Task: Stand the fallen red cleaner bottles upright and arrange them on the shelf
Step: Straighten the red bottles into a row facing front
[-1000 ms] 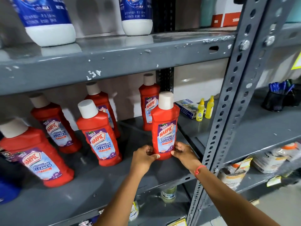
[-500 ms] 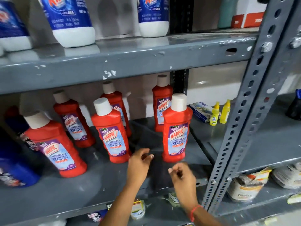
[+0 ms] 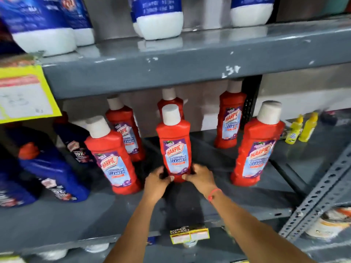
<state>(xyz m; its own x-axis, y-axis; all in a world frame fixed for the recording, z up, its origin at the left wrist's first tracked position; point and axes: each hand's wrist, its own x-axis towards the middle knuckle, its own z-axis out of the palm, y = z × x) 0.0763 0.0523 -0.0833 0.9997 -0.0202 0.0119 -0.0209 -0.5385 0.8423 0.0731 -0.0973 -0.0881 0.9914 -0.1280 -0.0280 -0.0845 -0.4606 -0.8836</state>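
Several red Harpic cleaner bottles with white caps stand upright on the grey middle shelf. My left hand and my right hand clasp the base of the middle front bottle from both sides. Another front bottle stands to its left and one to its right. Three more stand behind: back left, back middle mostly hidden, and back right.
Dark blue bottles stand at the shelf's left end. Two small yellow bottles stand at the right. Blue-and-white bottles fill the shelf above. A yellow price tag hangs left. A perforated upright runs at the lower right.
Both hands left the right front bottle, moved left and closed on the base of the middle front bottle. The camera swung left, showing the blue bottles.
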